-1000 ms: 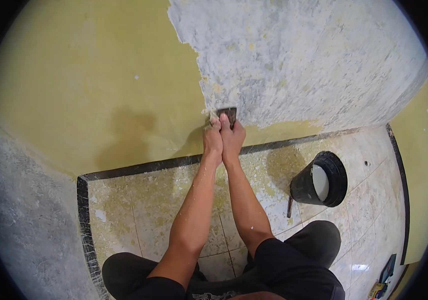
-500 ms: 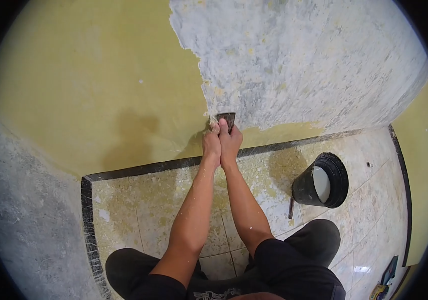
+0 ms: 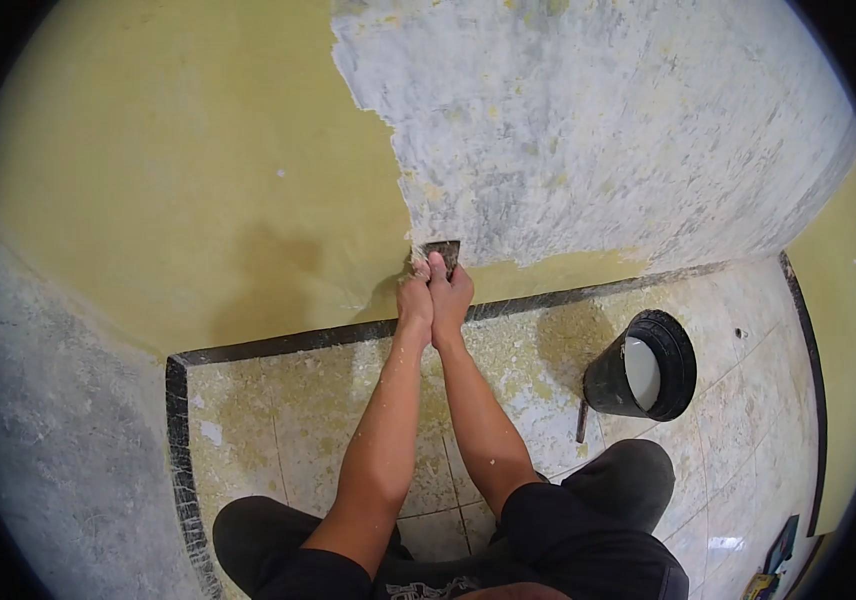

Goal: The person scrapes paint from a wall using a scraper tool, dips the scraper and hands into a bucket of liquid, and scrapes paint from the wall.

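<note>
A paint scraper (image 3: 443, 255) with a dark, flat blade lies against the wall, at the border between yellow paint (image 3: 328, 200) and bare grey-white plaster (image 3: 548, 150). My right hand (image 3: 451, 290) is closed round it, its thumb pointing up toward the blade. Pressed close beside it, my left hand (image 3: 414, 300) is closed on the scraper too; the handle is hidden between the palms. Curled paint shavings (image 3: 416, 258) cling near the left fingers.
To the right, a black bucket (image 3: 603, 385) holding whitish liquid stands on the tiles. A thin dark stick (image 3: 581, 421) lies beside it. Paint flakes (image 3: 328, 390) cover the floor below a black skirting strip (image 3: 288, 347). A dark-handled tool (image 3: 778, 550) lies at lower right.
Both hands and the scraper have moved slightly down and left along the wall, and the blade has tilted a little. The bucket stays in place.
</note>
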The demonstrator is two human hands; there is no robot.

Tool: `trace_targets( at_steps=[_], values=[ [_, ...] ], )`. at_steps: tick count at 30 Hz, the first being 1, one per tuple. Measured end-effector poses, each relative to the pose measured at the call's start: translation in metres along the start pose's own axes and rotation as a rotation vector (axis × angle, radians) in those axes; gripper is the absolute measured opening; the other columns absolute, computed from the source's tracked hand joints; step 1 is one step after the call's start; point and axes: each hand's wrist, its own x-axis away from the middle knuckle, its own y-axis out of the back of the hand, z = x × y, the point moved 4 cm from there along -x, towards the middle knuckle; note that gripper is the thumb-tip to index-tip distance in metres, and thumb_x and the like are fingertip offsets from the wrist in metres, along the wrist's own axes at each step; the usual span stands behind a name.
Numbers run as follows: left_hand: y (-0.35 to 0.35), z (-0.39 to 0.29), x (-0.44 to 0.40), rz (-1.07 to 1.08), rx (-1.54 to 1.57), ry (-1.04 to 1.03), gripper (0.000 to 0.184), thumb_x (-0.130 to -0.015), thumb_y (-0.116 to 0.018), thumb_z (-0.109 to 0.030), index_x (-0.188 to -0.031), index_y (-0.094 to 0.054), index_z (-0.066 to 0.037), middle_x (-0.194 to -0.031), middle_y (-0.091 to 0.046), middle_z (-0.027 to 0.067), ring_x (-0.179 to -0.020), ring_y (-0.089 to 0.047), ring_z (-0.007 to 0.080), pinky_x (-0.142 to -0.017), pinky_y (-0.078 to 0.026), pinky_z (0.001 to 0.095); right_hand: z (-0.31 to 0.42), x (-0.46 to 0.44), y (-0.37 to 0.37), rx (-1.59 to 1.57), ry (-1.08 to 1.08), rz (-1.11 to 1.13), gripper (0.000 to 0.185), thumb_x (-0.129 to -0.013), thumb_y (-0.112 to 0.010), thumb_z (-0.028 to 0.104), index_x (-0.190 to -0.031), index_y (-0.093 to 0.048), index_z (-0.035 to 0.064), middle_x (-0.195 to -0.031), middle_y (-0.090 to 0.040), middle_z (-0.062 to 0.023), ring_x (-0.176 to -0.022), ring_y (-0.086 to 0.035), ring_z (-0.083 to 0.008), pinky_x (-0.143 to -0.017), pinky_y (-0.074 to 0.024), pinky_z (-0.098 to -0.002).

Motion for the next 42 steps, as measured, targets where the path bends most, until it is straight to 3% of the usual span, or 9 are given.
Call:
trace_targets(
  at_steps=[4, 9, 15, 21, 25, 28, 35, 37, 42],
  values=[
    [-0.004, -0.003, 0.003, 0.016, 0.08, 0.067, 0.04, -0.096, -0.048, -0.033, -0.101, -0.062, 0.004, -0.097, -0.062, 0.0116, -0.087, -0.058, 0.0183, -0.072, -0.047, 0.0339, -0.001, 0.0, 0.0, 0.004, -0.116, 0.018, 0.033, -0.085, -0.064, 0.027, -0.077, -0.062, -0.0053, -0.063, -0.061, -0.0119, -0.058, -0.05, -0.0142, -0.056, -0.0429, -0.034],
    [-0.009, -0.065, 0.016, 0.113, 0.177, -0.078, 0.043, -0.097, -0.043, -0.034, -0.104, -0.059, 0.005, -0.1, -0.061, 0.0142, -0.088, -0.059, 0.0213, -0.074, -0.048, 0.0355, 0.088, -0.007, -0.011, -0.07, 0.146, 0.044, 0.037, -0.085, -0.064, 0.029, -0.073, -0.06, -0.006, -0.06, -0.058, -0.0127, -0.056, -0.048, -0.0148, -0.055, -0.0416, -0.0346],
    [-0.01, -0.021, 0.0, 0.051, -0.051, -0.081, 0.043, -0.095, -0.047, -0.035, -0.094, -0.061, 0.006, -0.093, -0.062, 0.0134, -0.082, -0.058, 0.0193, -0.069, -0.048, 0.0352, 0.031, 0.002, 0.01, -0.014, 0.055, -0.079, 0.038, -0.085, -0.064, 0.029, -0.077, -0.062, -0.0069, -0.064, -0.062, -0.0144, -0.057, -0.051, -0.0179, -0.057, -0.043, -0.036],
    [-0.021, -0.029, 0.01, 0.143, -0.008, 0.077, 0.042, -0.097, -0.042, -0.032, -0.109, -0.058, 0.006, -0.098, -0.064, 0.0191, -0.083, -0.062, 0.0257, -0.07, -0.049, 0.0382, 0.04, -0.006, 0.017, 0.026, -0.055, -0.02, 0.038, -0.086, -0.064, 0.029, -0.076, -0.062, -0.0069, -0.061, -0.06, -0.0137, -0.056, -0.049, -0.0175, -0.056, -0.0423, -0.036],
    [-0.025, -0.048, 0.006, 0.041, 0.036, -0.196, 0.041, -0.096, -0.047, -0.032, -0.098, -0.062, 0.006, -0.094, -0.063, 0.0143, -0.082, -0.058, 0.019, -0.07, -0.047, 0.0345, 0.051, -0.015, 0.005, -0.171, 0.112, -0.017, 0.038, -0.086, -0.064, 0.03, -0.075, -0.06, -0.0066, -0.059, -0.058, -0.0144, -0.054, -0.047, -0.0188, -0.054, -0.0411, -0.0371],
    [-0.026, -0.08, 0.001, 0.138, 0.073, -0.241, 0.04, -0.095, -0.048, -0.032, -0.099, -0.062, 0.006, -0.095, -0.063, 0.014, -0.083, -0.058, 0.0185, -0.069, -0.048, 0.0338, 0.096, -0.024, -0.001, -0.004, 0.162, 0.033, 0.038, -0.085, -0.064, 0.03, -0.076, -0.061, -0.0068, -0.06, -0.058, -0.0173, -0.054, -0.048, -0.0209, -0.055, -0.0417, -0.0373],
    [-0.021, -0.041, 0.001, 0.029, -0.153, -0.1, 0.048, -0.096, -0.044, -0.037, -0.106, -0.06, 0.007, -0.103, -0.063, 0.0206, -0.094, -0.059, 0.0246, -0.078, -0.046, 0.0386, 0.043, -0.013, 0.005, -0.178, -0.004, -0.041, 0.038, -0.085, -0.064, 0.029, -0.075, -0.06, -0.0073, -0.06, -0.059, -0.0168, -0.056, -0.049, -0.0175, -0.055, -0.0423, -0.0354],
    [-0.024, -0.049, -0.003, 0.007, -0.224, -0.155, 0.048, -0.096, -0.046, -0.036, -0.098, -0.062, 0.009, -0.096, -0.063, 0.0163, -0.087, -0.058, 0.021, -0.072, -0.047, 0.0376, 0.055, -0.016, 0.007, -0.132, 0.005, -0.039, 0.037, -0.085, -0.064, 0.028, -0.075, -0.061, -0.0071, -0.06, -0.059, -0.0151, -0.057, -0.049, -0.0151, -0.055, -0.0425, -0.0343],
    [-0.03, -0.075, 0.009, 0.096, 0.066, -0.111, 0.04, -0.096, -0.048, -0.032, -0.099, -0.062, 0.005, -0.096, -0.062, 0.0129, -0.086, -0.057, 0.017, -0.073, -0.046, 0.0332, 0.086, -0.026, 0.001, -0.05, 0.121, -0.003, 0.033, -0.086, -0.063, 0.026, -0.074, -0.062, -0.0054, -0.06, -0.059, -0.0151, -0.055, -0.049, -0.0167, -0.055, -0.042, -0.0352]
  ],
)
